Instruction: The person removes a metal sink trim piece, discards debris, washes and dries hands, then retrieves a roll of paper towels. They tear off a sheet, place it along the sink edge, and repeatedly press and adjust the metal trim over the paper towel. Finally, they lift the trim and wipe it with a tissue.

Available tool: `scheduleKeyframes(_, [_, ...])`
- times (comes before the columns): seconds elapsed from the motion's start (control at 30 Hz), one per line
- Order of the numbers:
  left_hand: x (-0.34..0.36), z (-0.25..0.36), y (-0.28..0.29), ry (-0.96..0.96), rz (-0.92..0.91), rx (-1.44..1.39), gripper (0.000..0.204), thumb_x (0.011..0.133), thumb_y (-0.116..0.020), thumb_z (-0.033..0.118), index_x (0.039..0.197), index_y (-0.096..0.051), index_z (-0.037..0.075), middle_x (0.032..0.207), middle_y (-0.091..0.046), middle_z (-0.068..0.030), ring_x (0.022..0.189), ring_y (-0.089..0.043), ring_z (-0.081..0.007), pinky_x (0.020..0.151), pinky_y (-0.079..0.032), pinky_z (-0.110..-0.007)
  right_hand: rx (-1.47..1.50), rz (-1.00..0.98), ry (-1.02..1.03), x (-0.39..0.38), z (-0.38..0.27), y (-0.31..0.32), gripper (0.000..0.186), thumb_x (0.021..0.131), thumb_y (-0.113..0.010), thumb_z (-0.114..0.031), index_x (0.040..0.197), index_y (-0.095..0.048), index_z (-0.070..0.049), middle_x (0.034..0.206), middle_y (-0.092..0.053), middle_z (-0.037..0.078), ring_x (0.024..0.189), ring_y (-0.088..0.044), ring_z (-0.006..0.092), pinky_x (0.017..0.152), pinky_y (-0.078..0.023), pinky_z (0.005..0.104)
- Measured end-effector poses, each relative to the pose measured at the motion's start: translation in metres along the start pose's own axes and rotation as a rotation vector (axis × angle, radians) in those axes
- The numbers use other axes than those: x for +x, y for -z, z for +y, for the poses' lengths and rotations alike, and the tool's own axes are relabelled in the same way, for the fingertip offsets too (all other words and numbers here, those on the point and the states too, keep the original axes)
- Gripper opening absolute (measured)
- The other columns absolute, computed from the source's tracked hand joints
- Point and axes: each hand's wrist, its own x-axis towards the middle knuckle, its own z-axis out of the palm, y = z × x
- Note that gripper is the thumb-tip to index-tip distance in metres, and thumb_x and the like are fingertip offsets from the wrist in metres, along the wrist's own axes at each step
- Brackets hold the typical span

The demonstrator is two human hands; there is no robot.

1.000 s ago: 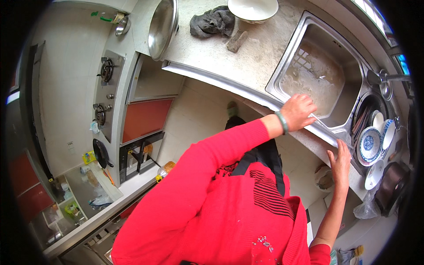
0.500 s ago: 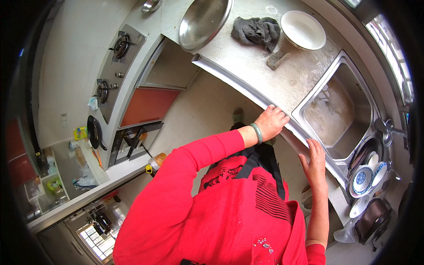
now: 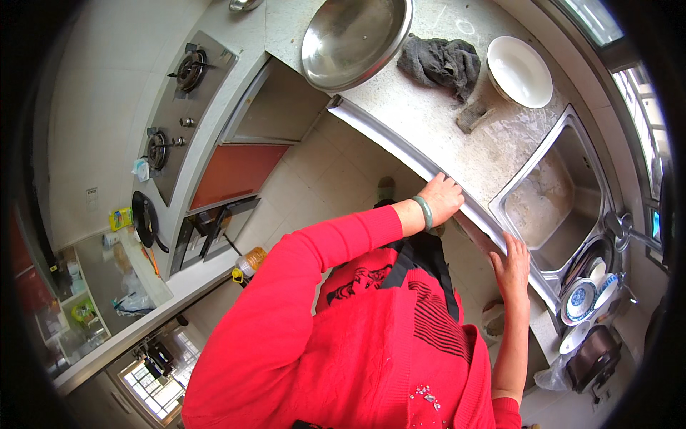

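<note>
A long silvery edge strip (image 3: 394, 149) runs along the front of the worn, pale countertop (image 3: 429, 118). My left hand (image 3: 441, 199), with a pale green bangle at the wrist, has its fingers curled over this strip, left of the sink. Farther right, my right hand (image 3: 511, 270) rests its fingertips on the same edge in front of the sink, fingers stretched and thumb apart. The steel sink (image 3: 554, 187) has a stained bottom. A dark grey rag (image 3: 441, 63), a brownish block-like piece (image 3: 471, 116) and a white bowl (image 3: 520, 71) lie behind the hands.
A large steel basin (image 3: 354, 39) overhangs the counter's left end. Dishes, including a blue-patterned plate (image 3: 579, 300), are stacked right of the sink beside the faucet (image 3: 620, 223). At left stand a gas stove (image 3: 187, 100), a black pan (image 3: 145, 220) and an oil bottle (image 3: 252, 262).
The view has shifted, so the counter and its things sit somewhat farther right and lower. Both my hands stay at the counter edge with almost the same pose.
</note>
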Motion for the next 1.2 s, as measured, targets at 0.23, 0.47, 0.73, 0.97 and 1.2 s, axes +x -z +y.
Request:
scheduleKeyframes(0.23, [-0.012, -0.038, 0.012, 0.029, -0.018, 0.051, 0.008, 0.073, -0.06, 0.019, 0.078, -0.061, 0.013, 0.082, -0.058, -0.0027, 0.084, -0.055, -0.0203, 0.074, -0.041, -0.037, -0.018, -0.039, -0.047, -0.004, 0.005, -0.012, 0.054, 0.076, -0.068, -0.018, 0.123, -0.046, -0.003, 0.118, -0.052, 0.016, 0.111, -0.047, 0.0325, 0.094, -0.035, 0.0422])
scheduleKeyframes(0.47, [-0.034, -0.071, 0.024, 0.075, -0.019, 0.135, 0.012, 0.071, -0.063, 0.022, 0.079, -0.059, 0.013, 0.08, -0.057, -0.0022, 0.082, -0.055, -0.0202, 0.074, -0.041, -0.037, -0.046, -0.107, -0.149, -0.011, 0.017, -0.025, 0.054, 0.077, -0.067, -0.022, 0.124, -0.046, -0.004, 0.12, -0.05, 0.016, 0.112, -0.046, 0.0323, 0.094, -0.036, 0.0432])
scheduleKeyframes(0.73, [-0.056, -0.126, 0.047, 0.18, -0.069, 0.155, 0.022, 0.068, -0.067, 0.023, 0.085, -0.059, 0.013, 0.085, -0.057, -0.0029, 0.087, -0.055, -0.0218, 0.078, -0.041, -0.04, -0.035, -0.089, -0.156, -0.015, 0.025, -0.032, 0.053, 0.078, -0.066, -0.023, 0.124, -0.046, -0.005, 0.12, -0.049, 0.015, 0.112, -0.046, 0.0329, 0.092, -0.038, 0.0437])
scheduleKeyframes(0.97, [-0.068, -0.163, 0.059, 0.237, -0.112, 0.222, 0.024, 0.068, -0.067, 0.023, 0.088, -0.061, 0.012, 0.089, -0.057, -0.0068, 0.087, -0.058, -0.0233, 0.08, -0.041, -0.041, -0.055, -0.062, -0.14, -0.02, 0.029, -0.033, 0.052, 0.078, -0.066, -0.022, 0.123, -0.047, -0.005, 0.121, -0.049, 0.015, 0.111, -0.046, 0.0331, 0.091, -0.039, 0.0429])
scheduleKeyframes(1.2, [-0.077, -0.183, 0.067, 0.309, -0.118, 0.3, 0.026, 0.068, -0.066, 0.022, 0.092, -0.059, 0.013, 0.091, -0.056, -0.0073, 0.089, -0.058, -0.0243, 0.081, -0.04, -0.041, -0.064, -0.026, -0.158, -0.026, 0.03, -0.03, 0.05, 0.077, -0.067, -0.02, 0.121, -0.049, -0.005, 0.12, -0.049, 0.014, 0.111, -0.046, 0.0324, 0.091, -0.039, 0.0421])
